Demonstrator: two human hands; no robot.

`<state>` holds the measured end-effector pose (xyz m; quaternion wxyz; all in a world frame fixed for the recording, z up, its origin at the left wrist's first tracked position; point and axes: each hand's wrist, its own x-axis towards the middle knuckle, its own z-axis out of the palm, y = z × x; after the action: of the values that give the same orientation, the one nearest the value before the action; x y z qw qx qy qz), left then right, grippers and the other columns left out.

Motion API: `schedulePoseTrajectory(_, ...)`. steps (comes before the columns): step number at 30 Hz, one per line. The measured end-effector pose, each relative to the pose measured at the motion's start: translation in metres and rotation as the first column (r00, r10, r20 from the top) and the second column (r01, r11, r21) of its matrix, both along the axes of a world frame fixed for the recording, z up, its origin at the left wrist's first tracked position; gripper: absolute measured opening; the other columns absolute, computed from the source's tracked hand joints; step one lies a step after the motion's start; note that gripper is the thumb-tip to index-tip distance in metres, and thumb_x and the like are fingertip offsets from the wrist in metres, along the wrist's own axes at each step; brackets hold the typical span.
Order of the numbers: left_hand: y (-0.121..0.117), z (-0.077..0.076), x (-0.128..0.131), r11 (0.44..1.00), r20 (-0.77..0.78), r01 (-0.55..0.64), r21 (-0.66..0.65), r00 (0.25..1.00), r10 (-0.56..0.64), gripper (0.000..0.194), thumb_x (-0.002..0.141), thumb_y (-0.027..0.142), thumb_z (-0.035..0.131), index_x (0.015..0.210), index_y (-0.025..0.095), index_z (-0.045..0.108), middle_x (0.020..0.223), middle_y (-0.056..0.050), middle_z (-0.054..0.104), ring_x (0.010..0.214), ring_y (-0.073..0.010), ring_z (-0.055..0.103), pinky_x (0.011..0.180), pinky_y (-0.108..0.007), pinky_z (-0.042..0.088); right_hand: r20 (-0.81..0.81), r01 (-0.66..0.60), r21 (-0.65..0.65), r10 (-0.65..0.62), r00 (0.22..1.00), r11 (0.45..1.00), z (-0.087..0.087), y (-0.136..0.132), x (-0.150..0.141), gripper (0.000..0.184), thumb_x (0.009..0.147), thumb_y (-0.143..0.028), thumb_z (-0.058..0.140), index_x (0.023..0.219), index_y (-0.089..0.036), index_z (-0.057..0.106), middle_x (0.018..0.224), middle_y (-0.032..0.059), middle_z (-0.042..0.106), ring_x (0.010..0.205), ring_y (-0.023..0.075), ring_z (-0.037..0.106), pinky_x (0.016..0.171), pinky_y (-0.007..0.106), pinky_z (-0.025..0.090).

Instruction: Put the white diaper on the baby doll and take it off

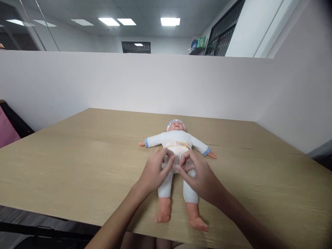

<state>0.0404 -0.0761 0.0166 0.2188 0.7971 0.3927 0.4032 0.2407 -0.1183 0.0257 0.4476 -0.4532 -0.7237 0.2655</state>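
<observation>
A baby doll (177,137) lies on its back on a wood-grain tabletop (77,162), face up, between the wearer and a white partition (145,81). Its long axis runs almost straight away from the wearer: the crown points toward the partition and the soles toward the near edge of the table. Both doll arms slant outward from the shoulders and a little back toward the wearer, ending in blue cuffs (206,151). The legs lie slightly parted; the bare foot (163,211) on the left side points toward the near edge, while the other (198,222) turns outward to the right. A white cap (176,122) with dark lettering covers the head, and a diaper (178,147) with a yellow-orange printed band shows at the waist.

The left hand (158,168) and right hand (199,173) meet closely over the doll's hips, thumbs and fingers curled toward each other in pinches. Something pale and blurred shows between the fingertips; whether either hand grips it, I cannot tell.
</observation>
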Motion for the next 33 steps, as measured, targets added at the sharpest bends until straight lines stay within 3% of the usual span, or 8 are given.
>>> schedulePoseTrajectory(4, -0.029, -0.016, -0.012, 0.97, -0.371, 0.232, -0.067, 0.897, -0.24, 0.027, 0.112, 0.04, 0.049, 0.102, 0.025, 0.069, 0.104, -0.005, 0.076, 0.102, -0.0263, 0.059, 0.094, -0.043, 0.041, 0.2, -0.063, -0.075, 0.076, 0.977, 0.995, -0.04, -0.027, 0.02, 0.004, 0.103, -0.027, 0.058, 0.101, -0.024, 0.061, 0.101, 0.0037, 0.069, 0.089, 0.0184, 0.067, 0.078, 0.031, 0.058)
schedulePoseTrajectory(9, -0.005, -0.042, -0.022, 0.993, -0.326, 0.076, -0.095, 0.94, -0.103, 0.026, 0.105, 0.049, 0.062, 0.107, 0.024, 0.068, 0.099, -0.006, 0.071, 0.099, -0.0265, 0.059, 0.09, -0.039, 0.044, 0.323, 0.097, 0.041, -0.106, 0.941, 0.994, -0.07, -0.007, 0.04, 0.009, 0.104, -0.027, 0.057, 0.107, -0.022, 0.064, 0.099, 0.0041, 0.072, 0.085, 0.0193, 0.068, 0.08, 0.033, 0.052)
schedulePoseTrajectory(12, 0.013, -0.048, -0.014, 0.996, -0.338, -0.039, -0.08, 0.941, 0.009, 0.039, 0.099, 0.061, 0.068, 0.098, 0.022, 0.064, 0.091, -0.005, 0.068, 0.09, -0.0262, 0.06, 0.083, -0.037, 0.043, 0.401, 0.14, 0.076, -0.159, 0.902, 0.987, -0.071, 0.01, 0.035, 0.008, 0.104, -0.029, 0.061, 0.101, -0.022, 0.064, 0.089, 0.0015, 0.069, 0.077, 0.0182, 0.063, 0.072, 0.031, 0.045)
schedulePoseTrajectory(16, 0.029, -0.052, -0.001, 0.995, -0.36, -0.049, -0.088, 0.933, 0.015, 0.041, 0.098, 0.057, 0.071, 0.079, 0.023, 0.056, 0.077, 0.0, 0.063, 0.078, -0.022, 0.057, 0.078, -0.035, 0.038, 0.483, 0.169, 0.081, -0.187, 0.855, 0.982, -0.073, 0.025, 0.025, 0.027, 0.103, -0.032, 0.065, 0.079, -0.023, 0.055, 0.077, -0.0018, 0.059, 0.064, 0.0149, 0.052, 0.063, 0.031, 0.032)
schedulePoseTrajectory(19, 0.033, -0.053, 0.0, 0.997, -0.318, -0.011, -0.078, 0.948, -0.014, 0.042, 0.101, 0.053, 0.067, 0.075, 0.022, 0.054, 0.072, 0.001, 0.059, 0.076, -0.0201, 0.055, 0.079, -0.034, 0.038, 0.468, 0.17, 0.095, -0.195, 0.862, 0.981, -0.077, 0.029, 0.024, 0.028, 0.104, -0.03, 0.063, 0.078, -0.022, 0.055, 0.078, -0.002, 0.058, 0.065, 0.0143, 0.051, 0.064, 0.03, 0.033)
schedulePoseTrajectory(22, 0.033, -0.055, -0.003, 0.998, -0.229, 0.034, -0.053, 0.972, -0.046, 0.035, 0.103, 0.048, 0.065, 0.081, 0.021, 0.059, 0.086, -0.002, 0.064, 0.085, -0.0205, 0.059, 0.083, -0.034, 0.042, 0.443, 0.173, 0.1, -0.199, 0.874, 0.98, -0.079, 0.026, 0.024, 0.022, 0.105, -0.028, 0.061, 0.084, -0.022, 0.06, 0.083, -0.0009, 0.06, 0.067, 0.0151, 0.053, 0.066, 0.03, 0.037)
schedulePoseTrajectory(27, 0.029, -0.056, -0.005, 0.998, -0.091, 0.06, -0.028, 0.994, -0.062, 0.018, 0.104, 0.038, 0.066, 0.096, 0.022, 0.067, 0.127, -0.008, 0.068, 0.115, -0.0244, 0.064, 0.1, -0.037, 0.047, 0.399, 0.175, 0.108, -0.204, 0.894, 0.979, -0.076, 0.014, 0.019, 0.009, 0.105, -0.029, 0.061, 0.104, -0.025, 0.069, 0.107, 0.0044, 0.07, 0.089, 0.0223, 0.067, 0.077, 0.033, 0.05)
schedulePoseTrajectory(33, 0.029, -0.053, -0.005, 0.995, -0.085, 0.085, -0.045, 0.992, -0.089, 0.017, 0.104, 0.035, 0.067, 0.093, 0.022, 0.063, 0.118, -0.006, 0.072, 0.111, -0.0246, 0.063, 0.1, -0.038, 0.045, 0.392, 0.198, 0.124, -0.231, 0.89, 0.972, -0.081, 0.005, 0.012, 0.019, 0.106, -0.032, 0.061, 0.123, -0.026, 0.068, 0.139, 0.0095, 0.067, 0.121, 0.0314, 0.065, 0.101, 0.047, 0.056)
